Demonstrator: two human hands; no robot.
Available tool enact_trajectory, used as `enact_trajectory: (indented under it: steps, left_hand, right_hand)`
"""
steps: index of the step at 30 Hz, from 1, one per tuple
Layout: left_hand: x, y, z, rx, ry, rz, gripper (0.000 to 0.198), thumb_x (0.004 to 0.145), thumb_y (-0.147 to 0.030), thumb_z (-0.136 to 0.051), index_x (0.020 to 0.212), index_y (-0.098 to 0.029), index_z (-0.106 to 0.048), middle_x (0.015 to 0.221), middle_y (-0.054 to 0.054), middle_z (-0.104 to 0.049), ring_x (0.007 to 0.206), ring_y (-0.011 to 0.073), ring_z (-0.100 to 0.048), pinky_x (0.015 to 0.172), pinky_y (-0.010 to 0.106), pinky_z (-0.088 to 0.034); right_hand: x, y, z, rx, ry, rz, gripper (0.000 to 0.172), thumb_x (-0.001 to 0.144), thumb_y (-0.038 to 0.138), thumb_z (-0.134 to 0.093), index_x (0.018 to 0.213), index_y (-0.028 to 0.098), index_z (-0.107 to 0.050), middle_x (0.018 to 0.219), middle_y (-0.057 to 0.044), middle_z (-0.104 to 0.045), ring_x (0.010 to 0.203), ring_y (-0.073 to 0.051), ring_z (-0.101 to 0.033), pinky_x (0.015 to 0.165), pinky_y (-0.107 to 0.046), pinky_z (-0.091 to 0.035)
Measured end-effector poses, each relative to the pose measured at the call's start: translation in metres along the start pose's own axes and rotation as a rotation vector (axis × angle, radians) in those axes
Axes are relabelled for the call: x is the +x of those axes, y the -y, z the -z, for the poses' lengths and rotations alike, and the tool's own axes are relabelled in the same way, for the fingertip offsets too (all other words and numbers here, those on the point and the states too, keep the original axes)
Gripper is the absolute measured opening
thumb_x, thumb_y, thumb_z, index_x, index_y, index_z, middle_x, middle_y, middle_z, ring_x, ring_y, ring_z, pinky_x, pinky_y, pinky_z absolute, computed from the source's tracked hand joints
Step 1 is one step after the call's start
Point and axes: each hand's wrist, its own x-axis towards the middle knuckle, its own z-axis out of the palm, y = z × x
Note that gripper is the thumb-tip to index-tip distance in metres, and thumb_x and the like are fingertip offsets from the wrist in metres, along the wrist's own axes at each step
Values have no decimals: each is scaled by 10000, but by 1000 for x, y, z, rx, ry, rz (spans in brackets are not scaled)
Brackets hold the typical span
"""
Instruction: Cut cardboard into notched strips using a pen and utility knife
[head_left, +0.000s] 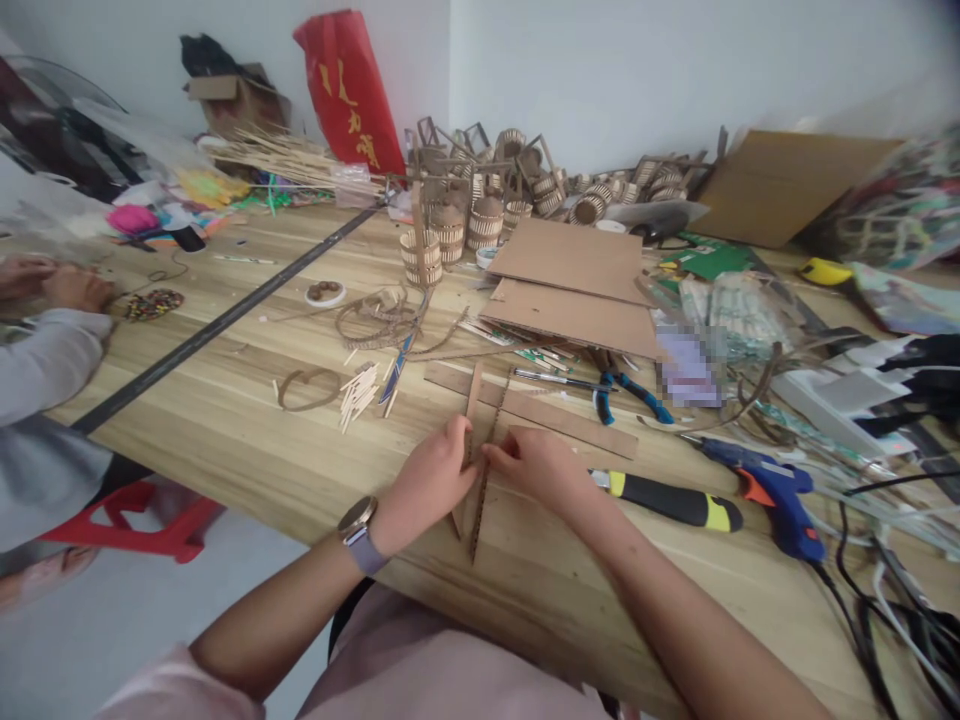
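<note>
Near the front of the table, my left hand [435, 472] pinches a narrow cardboard strip [474, 392] that stands on edge. Just beside it, my right hand [541, 468] has thumb and fingers closed on a second cardboard strip [481, 505], whose corrugated edge faces up. Both strips run away from me, close together and roughly parallel. Beyond my fingers a longer cardboard strip [592, 428] lies flat. A black and yellow utility knife [667, 500] rests to the right of my right hand. Small wooden sticks [360, 393] are piled beyond my left hand.
A blue glue gun [776, 490] and tangled cables lie at right. Cardboard sheets [570, 262], blue-handled pliers [634, 395] and several small stick buckets [420, 257] stand or lie farther back. At left are a co-worker's hands [71, 285] and a red stool [161, 520].
</note>
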Motion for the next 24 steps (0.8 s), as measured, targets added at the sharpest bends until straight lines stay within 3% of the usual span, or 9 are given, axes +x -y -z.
enact_trajectory:
  steps: [4,7,9,10,12,16,19,22,24]
  left_hand:
    - [7,-1,7,-179,132,18,412,851,-66,-531,1241,-156,-431,912,69,-667,859,252,-662,745,347,-471]
    - [4,13,22,-662,335,74,502,806,-117,-573,1271,-202,-405,811,-22,-642,736,174,-618,680,277,-439]
    - [0,25,34,-1038,469,120,614,792,-222,-637,1342,-220,-366,920,-8,-661,757,154,-618,692,268,-446]
    - [-2,31,40,-1151,478,132,705,789,-267,-672,1405,-235,-330,966,-2,-665,776,147,-619,706,267,-448]
    - [-3,41,47,-1228,484,130,782,779,-320,-730,1446,-227,-331,879,-20,-656,726,128,-596,675,246,-424]
    - [2,45,46,-1213,528,104,594,818,-400,-709,1304,-126,-502,742,-4,-646,653,125,-569,648,254,-404]
    - [9,41,39,-1194,451,158,486,838,-416,-652,1206,-117,-548,722,-10,-617,622,120,-557,642,261,-401]
    - [14,37,35,-1027,347,196,460,890,-428,-546,1232,-121,-542,766,19,-621,636,145,-565,644,291,-430]
    - [16,34,33,-837,141,134,523,901,-460,-528,1309,-133,-512,1006,111,-664,864,217,-628,765,358,-479]
  right_hand:
    - [11,1,-15,10,-45,-16,160,863,260,-565,736,211,-647,753,-63,-725,691,-194,-648,547,-276,-286]
    - [9,-14,-18,45,-116,-22,151,855,212,-532,728,215,-613,743,-60,-711,664,-189,-628,555,-276,-280]
    - [9,-24,-17,93,-175,-20,152,858,215,-499,729,223,-581,718,-50,-691,639,-187,-607,563,-278,-291]
    - [10,-28,-16,126,-203,-15,151,856,230,-490,721,229,-558,692,-39,-675,624,-184,-594,568,-277,-301]
    - [12,-37,-14,203,-258,-8,166,847,283,-476,688,244,-503,634,-16,-627,596,-177,-565,575,-276,-323]
    - [19,-50,-12,360,-368,-35,253,835,422,-444,636,265,-441,561,-2,-537,558,-181,-513,549,-287,-328]
    - [22,-54,-12,487,-379,-45,352,819,541,-489,599,270,-451,512,9,-496,511,-172,-467,503,-288,-310]
    - [22,-53,-10,648,-307,-30,430,812,636,-529,605,261,-488,472,31,-476,450,-147,-419,454,-273,-298]
    - [20,-49,-6,767,-250,-13,476,805,696,-542,635,253,-510,465,46,-467,416,-128,-384,428,-262,-288]
